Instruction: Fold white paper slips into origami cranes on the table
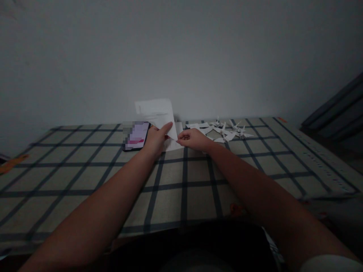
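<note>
A white sheet of paper [159, 110] stands raised above the table, its upper left edge bending over. My left hand [157, 139] grips it low down, thumb on the near face. My right hand [195, 139] pinches the paper's lower right corner between thumb and fingertips. Beneath the hands, more white paper [173, 146] lies on the cloth. Several folded paper cranes [224, 132] sit to the right of my right hand. A phone [138, 136] with a lit screen lies just left of my left hand.
A checked tablecloth [170, 173] covers the table, which meets a plain wall [181, 56] at the back. Loose white paper pieces [198, 126] lie between my right hand and the cranes. Dark striped fabric [337, 102] is at the far right.
</note>
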A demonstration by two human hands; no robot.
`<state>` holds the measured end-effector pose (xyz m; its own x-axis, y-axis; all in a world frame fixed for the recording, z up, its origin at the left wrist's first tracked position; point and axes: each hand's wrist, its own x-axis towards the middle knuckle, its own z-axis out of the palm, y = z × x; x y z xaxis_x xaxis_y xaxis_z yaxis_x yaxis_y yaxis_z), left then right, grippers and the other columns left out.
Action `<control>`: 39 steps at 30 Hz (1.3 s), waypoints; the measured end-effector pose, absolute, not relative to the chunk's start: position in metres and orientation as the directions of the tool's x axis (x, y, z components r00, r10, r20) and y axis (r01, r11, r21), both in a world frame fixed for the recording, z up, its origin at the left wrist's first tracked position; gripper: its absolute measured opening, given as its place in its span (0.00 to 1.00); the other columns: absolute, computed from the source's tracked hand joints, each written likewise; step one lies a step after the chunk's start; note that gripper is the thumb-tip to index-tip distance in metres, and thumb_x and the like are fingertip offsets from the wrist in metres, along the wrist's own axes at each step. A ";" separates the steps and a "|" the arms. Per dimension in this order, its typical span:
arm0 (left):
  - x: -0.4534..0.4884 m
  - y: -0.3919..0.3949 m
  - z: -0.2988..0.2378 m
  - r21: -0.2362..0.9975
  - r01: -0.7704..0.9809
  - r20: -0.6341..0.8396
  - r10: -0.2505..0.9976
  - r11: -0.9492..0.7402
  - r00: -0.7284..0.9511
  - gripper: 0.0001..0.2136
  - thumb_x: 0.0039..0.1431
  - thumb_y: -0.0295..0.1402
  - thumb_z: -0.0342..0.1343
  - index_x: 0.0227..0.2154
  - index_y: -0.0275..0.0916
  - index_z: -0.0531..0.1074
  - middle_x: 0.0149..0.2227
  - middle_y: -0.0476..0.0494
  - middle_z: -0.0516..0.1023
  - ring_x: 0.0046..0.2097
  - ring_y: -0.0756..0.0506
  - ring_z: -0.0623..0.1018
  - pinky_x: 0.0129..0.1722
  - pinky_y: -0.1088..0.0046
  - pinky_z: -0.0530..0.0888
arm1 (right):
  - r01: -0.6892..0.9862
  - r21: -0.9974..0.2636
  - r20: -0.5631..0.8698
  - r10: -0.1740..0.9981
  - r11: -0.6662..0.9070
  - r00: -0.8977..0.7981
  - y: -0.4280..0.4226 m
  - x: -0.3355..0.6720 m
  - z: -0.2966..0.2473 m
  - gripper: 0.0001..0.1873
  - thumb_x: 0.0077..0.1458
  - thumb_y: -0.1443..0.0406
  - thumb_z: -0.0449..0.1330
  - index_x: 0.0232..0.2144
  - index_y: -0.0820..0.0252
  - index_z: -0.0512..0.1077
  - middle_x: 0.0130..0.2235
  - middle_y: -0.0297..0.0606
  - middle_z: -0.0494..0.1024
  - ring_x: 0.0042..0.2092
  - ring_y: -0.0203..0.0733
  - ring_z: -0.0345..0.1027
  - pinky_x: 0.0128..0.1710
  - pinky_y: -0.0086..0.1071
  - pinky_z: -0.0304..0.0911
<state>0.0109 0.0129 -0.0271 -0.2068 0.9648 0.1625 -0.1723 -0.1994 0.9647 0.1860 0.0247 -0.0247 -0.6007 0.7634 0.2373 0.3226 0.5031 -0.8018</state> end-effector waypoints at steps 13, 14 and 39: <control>0.012 0.006 -0.031 0.980 -0.138 0.147 0.988 -0.140 0.038 0.26 0.40 0.41 0.72 0.42 0.33 0.79 0.42 0.33 0.83 0.42 0.38 0.83 0.44 0.63 0.77 | 0.152 -0.903 0.347 0.889 0.403 -0.300 0.023 0.186 -0.014 0.14 0.58 0.55 0.57 0.30 0.61 0.71 0.28 0.33 0.72 0.30 0.33 0.63 0.32 0.29 0.59; 0.011 0.006 -0.032 0.983 -0.126 0.139 0.989 -0.133 0.041 0.26 0.40 0.41 0.72 0.42 0.32 0.79 0.43 0.33 0.83 0.42 0.38 0.83 0.44 0.63 0.77 | 0.140 -0.905 0.350 0.890 0.401 -0.291 0.023 0.186 -0.013 0.14 0.58 0.55 0.58 0.31 0.61 0.71 0.28 0.33 0.72 0.29 0.33 0.62 0.31 0.28 0.59; 0.013 0.004 -0.030 0.984 -0.060 0.167 0.986 -0.166 0.022 0.25 0.38 0.40 0.73 0.41 0.33 0.80 0.45 0.31 0.83 0.45 0.35 0.82 0.45 0.61 0.77 | 0.148 -0.921 0.308 0.905 0.361 -0.292 0.024 0.185 -0.013 0.12 0.58 0.58 0.58 0.29 0.61 0.71 0.27 0.32 0.72 0.28 0.33 0.61 0.30 0.29 0.58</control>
